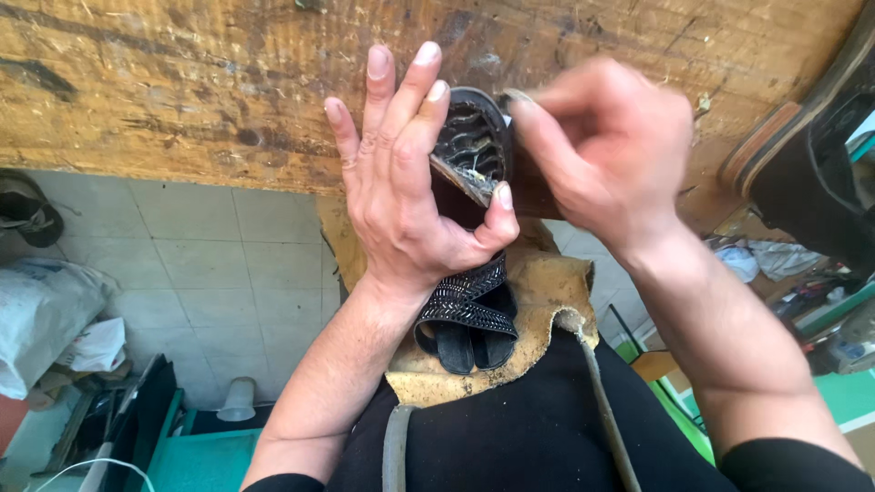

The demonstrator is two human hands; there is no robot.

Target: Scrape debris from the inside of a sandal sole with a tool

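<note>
Against the worn wooden bench's (pixel 182 82) near edge, left hand (pixel 410 182) clamps a light, stiff black sandal (pixel 469 301) at its heel while blurred right hand (pixel 602 146) pinches the loose sole edge.

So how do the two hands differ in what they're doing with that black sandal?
The left hand looks sharp, while the right hand is blurred. The left hand cradles the black sandal with fingers spread and thumb on the sole's edge; the right hand is curled into a pinch at the sole's top. Both are bare and touch the sandal over the wooden bench.
</note>
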